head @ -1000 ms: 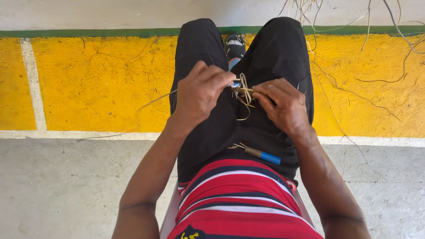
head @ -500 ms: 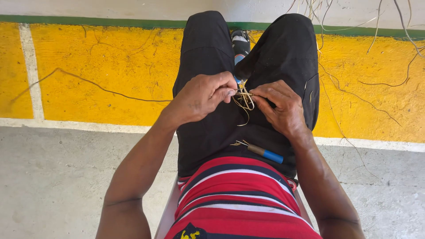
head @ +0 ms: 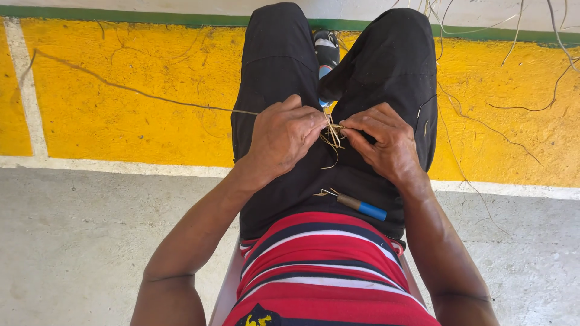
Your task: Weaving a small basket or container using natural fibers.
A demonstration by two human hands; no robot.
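Over my lap, my left hand [head: 284, 136] and right hand [head: 386, 145] pinch a small knot of dry straw strands [head: 332, 136] between closed fingers. A long strand [head: 133, 90] trails away from my left hand across the yellow floor [head: 151, 121], and a blue-handled tool [head: 359, 206] lies on my lap below the knot.

The thin, dry, straw-coloured plant fibres [head: 332, 134] pinched between the bare left hand [head: 283, 137] and bare right hand [head: 386, 143] look matt and wiry; the black cloth trousers [head: 278, 66] are soft and dull; the small tool with a blue plastic handle [head: 361, 207] looks smooth; the yellow-painted concrete floor [head: 121, 121] is rough and cracked; the red striped knit shirt [head: 320, 265] is matt.
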